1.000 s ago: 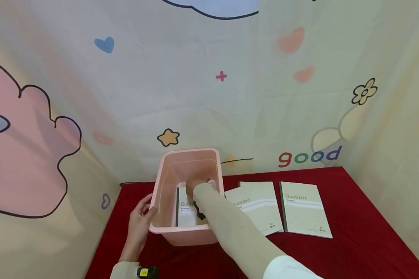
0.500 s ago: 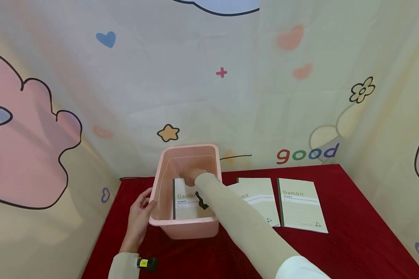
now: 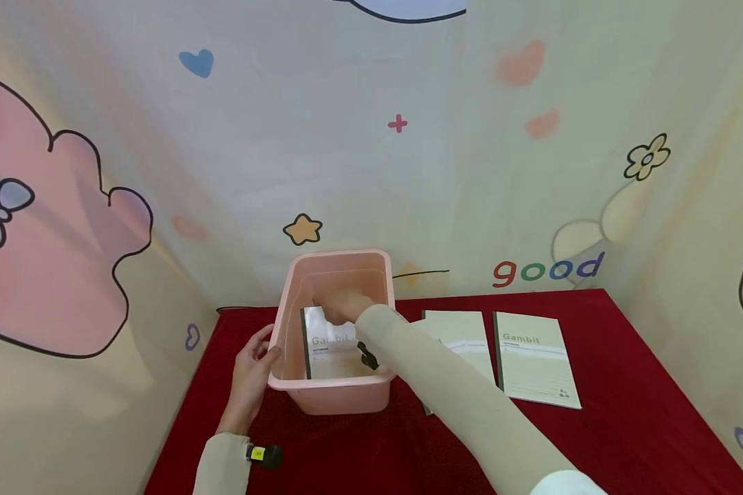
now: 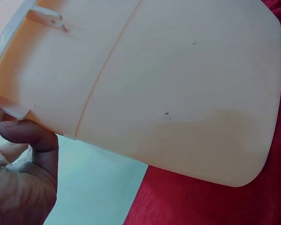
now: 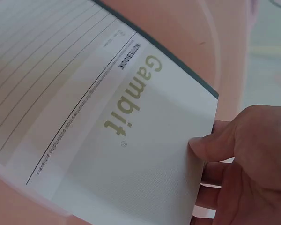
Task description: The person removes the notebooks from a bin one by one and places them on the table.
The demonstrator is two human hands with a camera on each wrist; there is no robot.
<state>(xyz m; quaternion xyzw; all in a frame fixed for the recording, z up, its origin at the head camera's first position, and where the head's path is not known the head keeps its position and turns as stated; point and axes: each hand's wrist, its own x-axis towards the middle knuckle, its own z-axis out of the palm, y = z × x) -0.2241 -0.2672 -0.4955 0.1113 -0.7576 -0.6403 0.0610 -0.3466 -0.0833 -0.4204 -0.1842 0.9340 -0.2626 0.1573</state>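
A pink plastic bin (image 3: pixel 337 399) stands on the red cloth, and its left rim is gripped by my left hand (image 3: pixel 250 378). In the left wrist view the fingers curl at the rim of the bin's outer wall (image 4: pixel 154 79). Inside the bin my right hand (image 3: pixel 342 304) pinches the top edge of a notebook (image 3: pixel 331 357). The right wrist view shows the thumb on the cover of this Gambit notebook (image 5: pixel 131 140), with the fingers behind it. Its dark spine faces left in the head view, and the right forearm covers its lower right corner.
Right of the bin, overlapping notebooks (image 3: pixel 461 330) lie on the red cloth (image 3: pixel 625 412), partly hidden by the right forearm. Another Gambit notebook (image 3: pixel 535 357) lies farther right. A patterned curtain (image 3: pixel 458 172) hangs close behind the bin.
My right hand has shifted slightly left and up inside the bin, and the notebook's top edge has come up with it. The left hand keeps its grip on the rim.
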